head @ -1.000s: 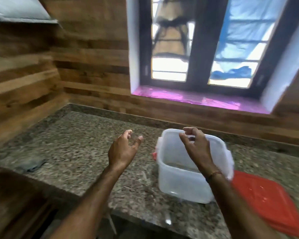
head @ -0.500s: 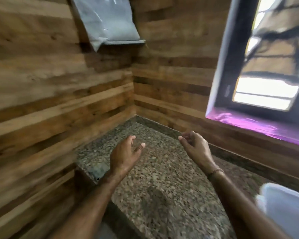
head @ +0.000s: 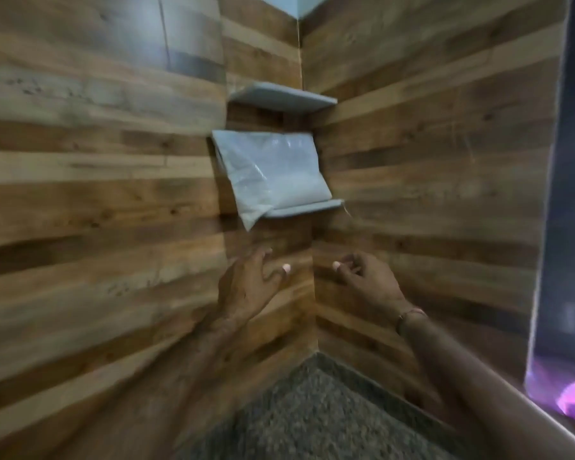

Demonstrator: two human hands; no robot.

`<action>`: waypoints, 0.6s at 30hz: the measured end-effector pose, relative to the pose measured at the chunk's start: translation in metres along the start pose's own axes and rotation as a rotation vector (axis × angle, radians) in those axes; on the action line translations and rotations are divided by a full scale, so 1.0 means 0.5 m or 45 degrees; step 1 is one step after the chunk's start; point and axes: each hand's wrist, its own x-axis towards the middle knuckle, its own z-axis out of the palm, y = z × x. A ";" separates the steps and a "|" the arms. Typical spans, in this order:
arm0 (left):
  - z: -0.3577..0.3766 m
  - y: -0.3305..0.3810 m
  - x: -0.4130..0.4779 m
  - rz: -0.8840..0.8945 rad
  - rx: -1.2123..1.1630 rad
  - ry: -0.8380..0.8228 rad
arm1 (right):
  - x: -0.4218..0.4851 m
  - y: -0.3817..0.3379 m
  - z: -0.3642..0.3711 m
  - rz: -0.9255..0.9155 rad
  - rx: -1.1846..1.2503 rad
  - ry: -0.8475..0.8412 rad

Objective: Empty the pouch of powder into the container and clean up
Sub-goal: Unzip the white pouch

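L hand [head: 246, 287] fingers spread, R hand [head: 369, 280] loosely curled, both empty; pouch [head: 273, 174] overhangs shelf [head: 306, 207], so sloppy grab cd drop it, spill powder

View swung left and up: container and red lid gone from frame, window [head: 571, 194] pushed to the right edge, only a corner of tabletop [head: 312, 413] left. Pouch [head: 273, 174] on the lower corner shelf [head: 307, 208] now sits mid-frame. Left hand [head: 246, 287] and right hand [head: 369, 283] have risen to just below that shelf, both empty.
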 end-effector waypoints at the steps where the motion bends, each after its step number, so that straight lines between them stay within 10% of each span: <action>1: -0.013 -0.001 0.042 0.027 -0.005 0.045 | 0.042 -0.021 -0.003 -0.027 -0.009 0.039; 18: -0.177 -0.099 0.723 0.305 0.553 0.372 | 0.735 -0.307 0.064 -0.489 -0.414 0.215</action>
